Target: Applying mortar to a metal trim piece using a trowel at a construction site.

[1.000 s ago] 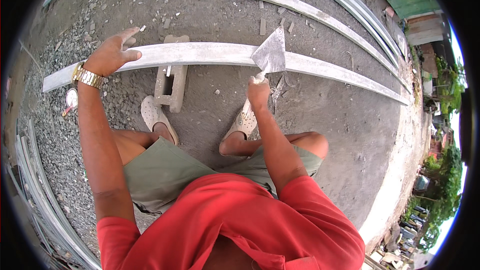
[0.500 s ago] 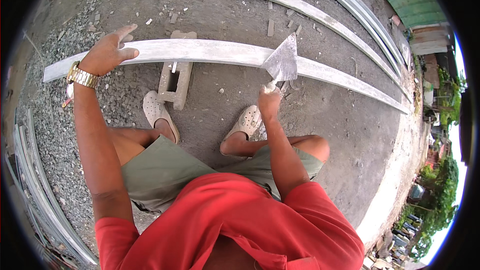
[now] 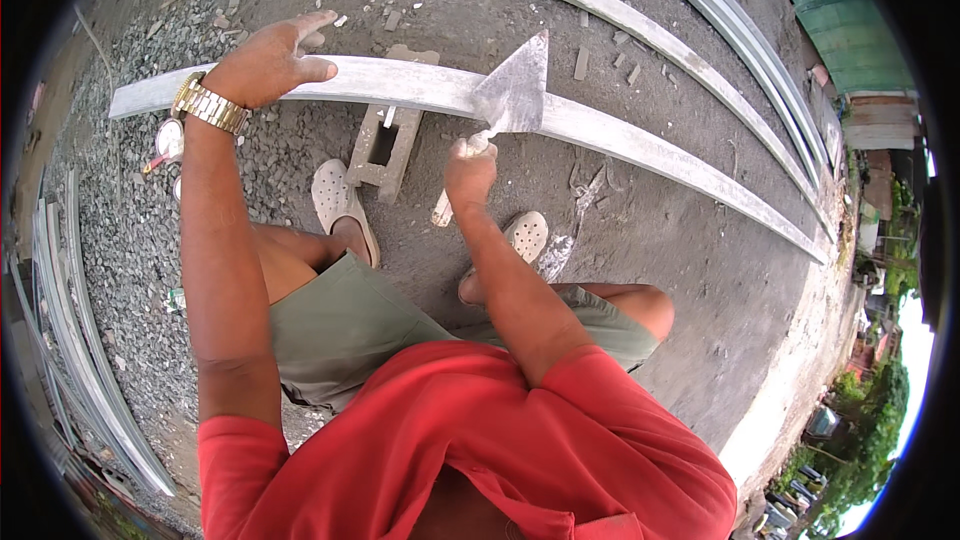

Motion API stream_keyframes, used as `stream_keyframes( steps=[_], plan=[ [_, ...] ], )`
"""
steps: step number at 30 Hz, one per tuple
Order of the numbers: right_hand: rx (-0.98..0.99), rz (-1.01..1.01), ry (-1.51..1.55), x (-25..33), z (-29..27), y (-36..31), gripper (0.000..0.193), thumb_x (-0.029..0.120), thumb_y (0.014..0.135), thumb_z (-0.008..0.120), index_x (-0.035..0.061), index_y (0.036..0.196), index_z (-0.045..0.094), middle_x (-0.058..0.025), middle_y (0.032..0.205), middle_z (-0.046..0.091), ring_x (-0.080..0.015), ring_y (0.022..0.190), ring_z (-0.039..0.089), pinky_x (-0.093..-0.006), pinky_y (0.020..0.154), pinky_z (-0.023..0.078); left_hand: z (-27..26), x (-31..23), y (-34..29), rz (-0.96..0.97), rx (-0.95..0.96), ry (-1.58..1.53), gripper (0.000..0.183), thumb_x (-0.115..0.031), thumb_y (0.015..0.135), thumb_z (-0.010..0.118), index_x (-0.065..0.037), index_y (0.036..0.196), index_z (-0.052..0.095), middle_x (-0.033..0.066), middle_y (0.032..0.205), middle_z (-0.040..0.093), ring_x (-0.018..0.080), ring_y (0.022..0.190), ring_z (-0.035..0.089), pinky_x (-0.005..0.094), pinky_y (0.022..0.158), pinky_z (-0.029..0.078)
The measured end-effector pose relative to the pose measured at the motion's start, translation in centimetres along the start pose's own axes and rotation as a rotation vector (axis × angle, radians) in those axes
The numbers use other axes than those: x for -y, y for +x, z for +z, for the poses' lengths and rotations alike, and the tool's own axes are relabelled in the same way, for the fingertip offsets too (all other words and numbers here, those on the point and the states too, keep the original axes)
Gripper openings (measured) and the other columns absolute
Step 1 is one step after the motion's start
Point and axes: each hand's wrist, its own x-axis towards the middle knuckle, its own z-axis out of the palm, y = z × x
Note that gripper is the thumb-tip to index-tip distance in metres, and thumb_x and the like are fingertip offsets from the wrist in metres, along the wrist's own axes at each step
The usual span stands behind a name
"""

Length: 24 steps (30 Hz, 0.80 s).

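We're gripping grey triangular metal trowel (image 3: 515, 90) in right hand (image 3: 470, 178), spreading left hand (image 3: 265, 65) wide over long whitish beam (image 3: 430, 86); leftward pressing might be tipping it.

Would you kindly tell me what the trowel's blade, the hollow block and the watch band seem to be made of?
Trowel blade: probably steel, dull grey, whitish smears. Hollow block: likely concrete, matte, rough and grey-beige. Watch band: apparently metal, gold-toned, its links glinting.

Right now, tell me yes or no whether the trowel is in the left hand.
No, the right hand grips the trowel, while the left hand is open at the pale beam.
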Motion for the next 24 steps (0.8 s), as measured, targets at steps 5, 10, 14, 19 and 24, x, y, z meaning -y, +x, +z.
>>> stream_keyframes(
  steps=[5,10,14,19,24],
  plan=[
    [0.163,-0.031,0.201,-0.8,2.3,2.7,0.027,0.021,0.083,0.064,-0.0017,0.093,0.052,-0.0185,0.075,0.063,-0.0349,0.071,0.064,-0.0402,0.065,0.05,-0.1,-1.6,1.0,0.047,0.019,-0.005,0.073,-0.033,0.08,0.067,-0.012,0.142,0.035,0.0225,0.128,0.054,0.0376,0.117,0.053,0.0422,0.098,0.042],
    [0.125,0.193,0.28,-1.6,-10.5,6.8,0.032,0.031,0.092,0.057,-0.0001,0.092,0.053,-0.0056,0.063,0.052,-0.0158,0.046,0.05,-0.031,0.042,0.042,-0.9,0.8,-0.1,-0.028,-0.022,-0.001,0.071,-0.029,0.081,0.066,-0.012,0.142,0.036,0.0218,0.129,0.053,0.038,0.118,0.052,0.041,0.099,0.042],
    [-0.076,0.22,0.319,-5.6,-16.0,12.0,0.027,0.028,0.094,0.053,0.0009,0.093,0.051,-0.007,0.065,0.052,-0.0165,0.047,0.05,-0.0315,0.042,0.042,-0.5,0.7,0.4,0.005,-0.044,0.058,0.07,-0.027,0.08,0.066,-0.01,0.141,0.037,0.0232,0.129,0.052,0.0357,0.118,0.053,0.0383,0.099,0.042],
    [-0.045,0.239,0.392,-4.1,-9.8,8.8,0.026,0.026,0.094,0.052,0.0005,0.097,0.05,-0.0083,0.071,0.054,-0.0178,0.051,0.052,-0.0325,0.043,0.044,0.5,-0.5,1.0,0.042,-0.001,0.043,0.071,-0.03,0.079,0.067,-0.01,0.141,0.038,0.0256,0.126,0.053,0.0347,0.116,0.054,0.0377,0.098,0.043],
    [-0.108,-0.284,-0.087,-3.7,1.2,5.3,0.025,0.023,0.092,0.056,-0.0003,0.1,0.05,-0.0072,0.072,0.054,-0.0173,0.052,0.053,-0.0329,0.045,0.045,1.1,-3.6,2.6,0.089,0.021,0.082,0.072,-0.031,0.079,0.068,-0.01,0.141,0.038,0.0253,0.126,0.054,0.033,0.116,0.055,0.038,0.097,0.043]
  ],
)
